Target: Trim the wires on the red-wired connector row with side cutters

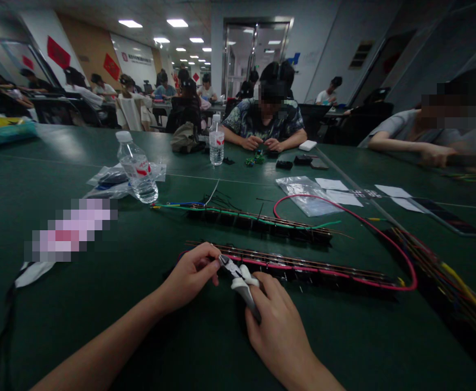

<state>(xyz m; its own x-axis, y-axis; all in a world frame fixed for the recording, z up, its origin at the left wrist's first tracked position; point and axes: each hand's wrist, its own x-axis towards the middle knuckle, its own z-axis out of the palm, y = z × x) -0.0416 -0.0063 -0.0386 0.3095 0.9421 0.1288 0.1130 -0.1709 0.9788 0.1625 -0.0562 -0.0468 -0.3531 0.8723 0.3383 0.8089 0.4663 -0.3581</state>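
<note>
While the left hand [191, 274] pinches the near end of the long dark terminal strip laced with pink wire [303, 269], steadying it, the right hand [281, 320] closes its fingers around white-handled pliers [240, 279], whose tip sits just beside the left fingertips.

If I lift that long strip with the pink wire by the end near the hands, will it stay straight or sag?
The near strip lies dead straight, so it probably lifts fairly stiffly, perhaps drooping at the far end. The pink wire loops freely off that end, so it likely trails floppily and may snag the wire bundle beside it. The left hand and the cutters meet at its near end.
</note>
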